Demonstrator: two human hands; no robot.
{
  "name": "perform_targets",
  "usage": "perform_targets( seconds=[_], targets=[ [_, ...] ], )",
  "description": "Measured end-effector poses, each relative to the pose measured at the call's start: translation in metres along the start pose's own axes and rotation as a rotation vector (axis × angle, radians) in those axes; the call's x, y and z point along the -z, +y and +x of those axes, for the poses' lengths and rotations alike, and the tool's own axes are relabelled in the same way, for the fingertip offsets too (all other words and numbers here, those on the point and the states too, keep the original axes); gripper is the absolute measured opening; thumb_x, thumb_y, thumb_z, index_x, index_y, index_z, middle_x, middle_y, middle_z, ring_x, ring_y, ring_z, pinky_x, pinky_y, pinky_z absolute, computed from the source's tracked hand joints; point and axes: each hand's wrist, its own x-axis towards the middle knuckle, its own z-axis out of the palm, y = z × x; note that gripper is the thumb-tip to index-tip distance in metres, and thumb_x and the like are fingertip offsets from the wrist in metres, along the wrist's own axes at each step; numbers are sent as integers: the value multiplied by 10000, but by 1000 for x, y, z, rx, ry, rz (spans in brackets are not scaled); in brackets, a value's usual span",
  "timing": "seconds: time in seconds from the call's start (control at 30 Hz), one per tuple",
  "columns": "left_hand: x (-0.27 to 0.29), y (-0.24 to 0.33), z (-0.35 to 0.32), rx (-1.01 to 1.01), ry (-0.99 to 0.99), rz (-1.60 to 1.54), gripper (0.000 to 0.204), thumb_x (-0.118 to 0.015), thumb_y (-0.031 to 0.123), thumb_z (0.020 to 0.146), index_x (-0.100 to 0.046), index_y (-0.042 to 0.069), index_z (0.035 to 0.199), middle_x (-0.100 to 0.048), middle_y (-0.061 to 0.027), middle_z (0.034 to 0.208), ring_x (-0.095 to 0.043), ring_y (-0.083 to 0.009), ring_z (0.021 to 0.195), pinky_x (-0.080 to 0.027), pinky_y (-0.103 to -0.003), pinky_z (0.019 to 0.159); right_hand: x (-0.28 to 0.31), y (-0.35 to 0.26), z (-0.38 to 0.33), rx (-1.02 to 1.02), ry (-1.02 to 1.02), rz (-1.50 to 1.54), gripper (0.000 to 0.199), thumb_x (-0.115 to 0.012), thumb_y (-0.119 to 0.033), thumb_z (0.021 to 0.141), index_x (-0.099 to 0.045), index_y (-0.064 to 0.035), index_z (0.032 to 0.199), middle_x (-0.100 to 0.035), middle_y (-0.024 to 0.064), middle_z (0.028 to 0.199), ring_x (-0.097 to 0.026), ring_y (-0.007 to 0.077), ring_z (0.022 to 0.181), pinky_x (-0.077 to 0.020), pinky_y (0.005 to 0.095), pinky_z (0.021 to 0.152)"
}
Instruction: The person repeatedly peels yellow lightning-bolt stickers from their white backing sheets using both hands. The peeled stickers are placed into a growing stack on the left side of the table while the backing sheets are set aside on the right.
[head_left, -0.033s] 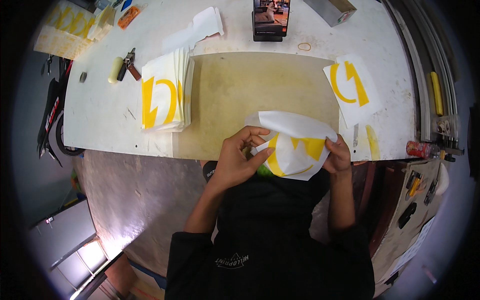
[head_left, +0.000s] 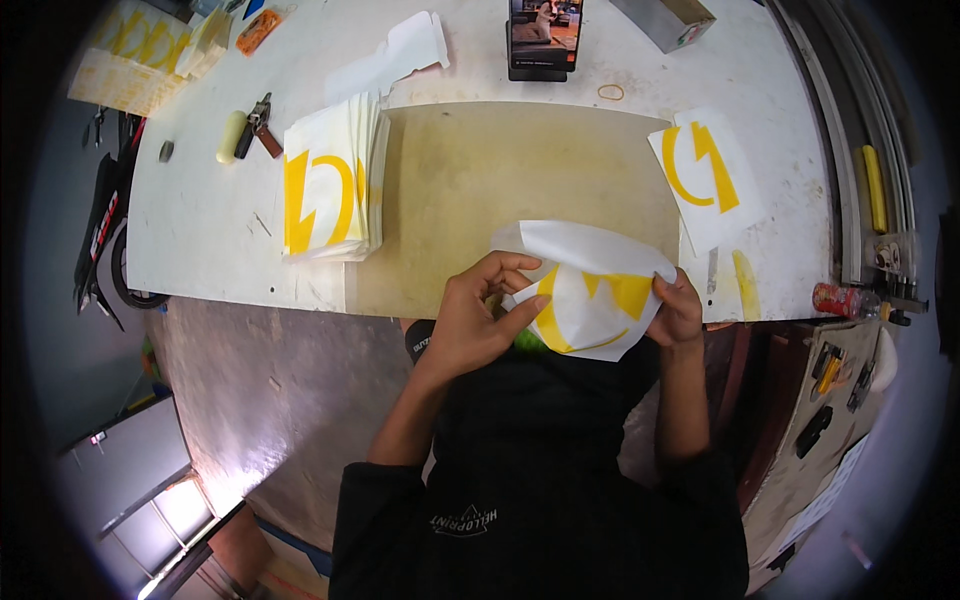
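Observation:
Over the table's front edge I hold a white paper bag (head_left: 590, 310) with a bold yellow print, bent and curled along its far side. My left hand (head_left: 484, 314) grips its left side, thumb on the printed face and fingers partly hidden behind the paper. At the right edge, my right hand (head_left: 678, 308) pinches the paper between thumb and fingers. To the left stands a thick stack of like bags (head_left: 325, 190), with yellow print on top. A few more printed bags (head_left: 715, 180) lie overlapping at the right.
A tan board (head_left: 520, 160) covers the middle of the white table (head_left: 200, 250). Farther back are a phone on a stand (head_left: 543, 40), a white paper scrap (head_left: 400, 60) and a grey box (head_left: 665, 20). Pliers (head_left: 262, 125) lie at the left; a red-labelled bottle (head_left: 840, 299) is at the right.

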Motion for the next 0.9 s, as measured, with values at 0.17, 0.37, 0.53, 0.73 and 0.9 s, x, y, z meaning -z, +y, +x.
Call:
perform_targets(
  seconds=[0.17,0.37,0.53,0.73,0.9],
  targets=[
    [-3,1,-9,-11,23,-45,368,-768,-24,920,-625,-45,1259,-696,-17,901,-649,-79,887,-508,-261,872,-4,2,-6,23,27,28,496,-532,-192,1047,-504,98,1449,-635,223,1402,-637,341,1288,-486,480,1127],
    [4,3,-7,-46,15,-262,413,-770,-36,902,-608,-40,1283,-666,9,870,-611,-47,840,-488,-234,822,-16,-3,1,68,97,17,497,-504,-217,1060,-502,88,1452,-647,213,1386,-650,325,1273,-509,435,1102],
    [31,-14,4,75,-212,-449,339,-729,79,979,-641,-58,1276,-700,-7,906,-620,-56,836,-488,-230,797,-35,-11,15,-11,260,-165,357,-581,-167,1052,-615,77,1311,-721,161,1213,-715,235,1085,-560,366,967],
    [28,-19,20,223,-14,-460,254,-679,178,1040,-752,-53,1117,-773,-106,1049,-716,-138,925,-562,-297,854,-46,-21,49,-140,291,-328,313,-645,-217,1055,-705,73,1155,-758,128,1089,-728,153,921,-572,303,855],
    [33,-22,35,220,-89,-635,264,-663,172,1046,-733,-58,1156,-768,-130,1107,-724,-176,1015,-563,-329,921,-63,-18,58,-129,334,-349,306,-650,-215,1054,-725,70,1138,-759,128,1114,-722,151,969,-568,289,873]
  ],
)
